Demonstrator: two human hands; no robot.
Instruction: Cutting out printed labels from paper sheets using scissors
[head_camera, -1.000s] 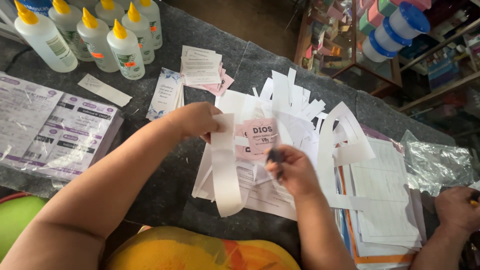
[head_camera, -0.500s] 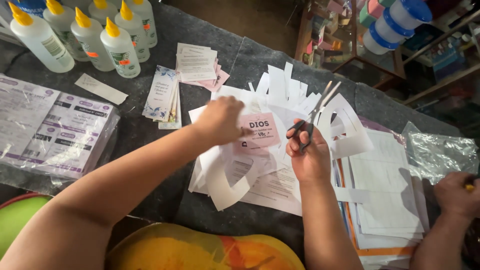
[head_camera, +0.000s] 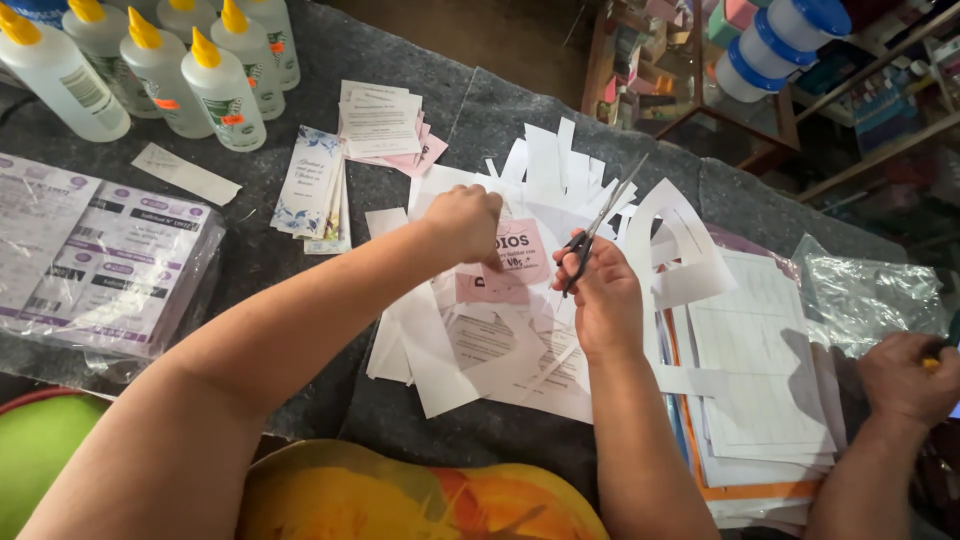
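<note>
1. Scissors (head_camera: 598, 228) sit in the right hand (head_camera: 600, 300), fingers through the dark handles, blades nearly shut and pointing up and away over the paper heap. Half a second ago the blades stood a little higher and farther right; a second ago the hand was a blur low over the pile.
2. Fingertips of the left hand (head_camera: 465, 222) press down on the pink card (head_camera: 515, 258), curled over its left edge; whether they pinch it or only pin it, I cannot tell. A second ago this hand held up a long white strip, which has since been dropped among the offcuts (head_camera: 440, 350).
3. So the hands have gone from clearing scrap to closing on the pink card, which lies on top of the white cut sheets at the middle of the grey cloth (head_camera: 330, 300).
4. Farther out: small printed cards (head_camera: 385, 125) and flowered cards (head_camera: 312, 180) to the upper left, glue bottles (head_camera: 225, 95) behind them, wrapped forms (head_camera: 95, 250) at far left.
5. Another person's hand (head_camera: 905, 375) rests at the right edge by stacked papers (head_camera: 765, 370).
</note>
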